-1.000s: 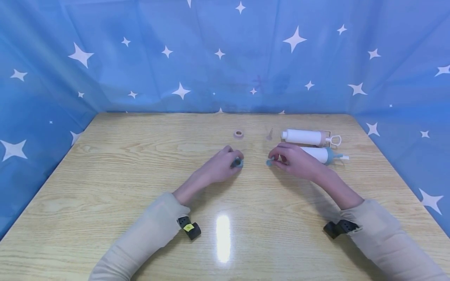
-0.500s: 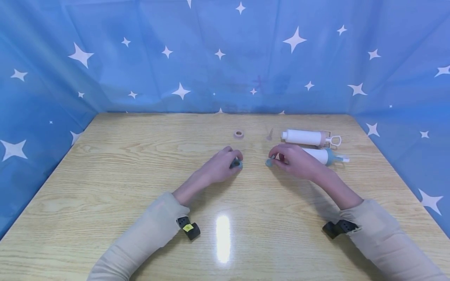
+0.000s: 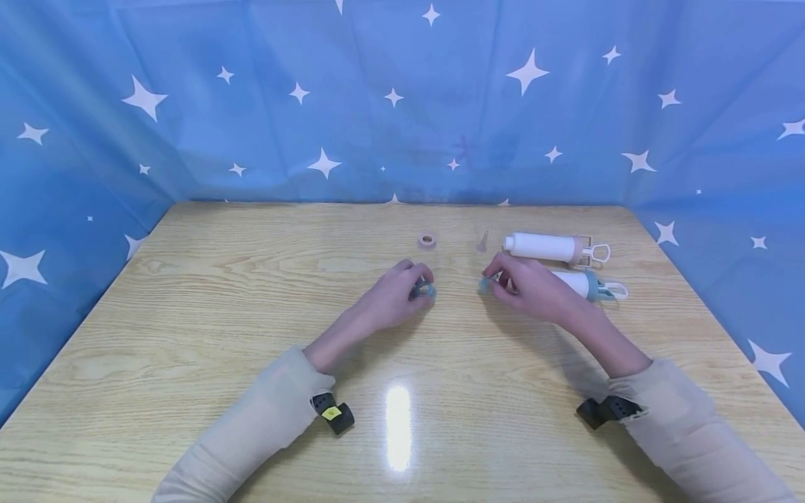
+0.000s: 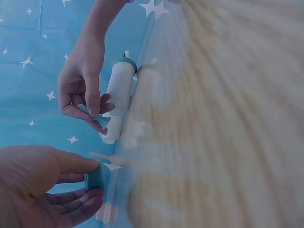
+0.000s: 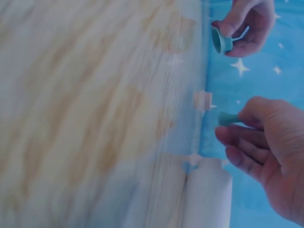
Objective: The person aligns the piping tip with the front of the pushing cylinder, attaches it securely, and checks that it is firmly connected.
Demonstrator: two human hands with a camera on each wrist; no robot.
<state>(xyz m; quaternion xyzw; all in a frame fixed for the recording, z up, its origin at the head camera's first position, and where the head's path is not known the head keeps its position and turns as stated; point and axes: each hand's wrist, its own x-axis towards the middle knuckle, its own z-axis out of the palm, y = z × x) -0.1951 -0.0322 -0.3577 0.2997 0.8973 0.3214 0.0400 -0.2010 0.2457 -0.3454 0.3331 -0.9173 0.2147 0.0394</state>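
Observation:
My left hand pinches a teal ring between thumb and fingers, just above the table. In the right wrist view the ring's round opening shows. Facing it, my right hand pinches a small teal piece with a flared end; the fingers cover its other end. Beneath and behind the right hand lies a white cylinder with a teal collar and loop handle, partly hidden by that hand. A matching white cylinder with a pink collar lies beyond it.
A pink ring lies on the wooden table beyond the left hand. To its right stands or lies a small pink flared piece. A blue star-patterned curtain encloses the table's back and sides.
The teal-collared cylinder has rolled, so its loop handle now shows broad instead of edge-on. Both hands keep nearly the same places; the teal ring has tilted slightly.

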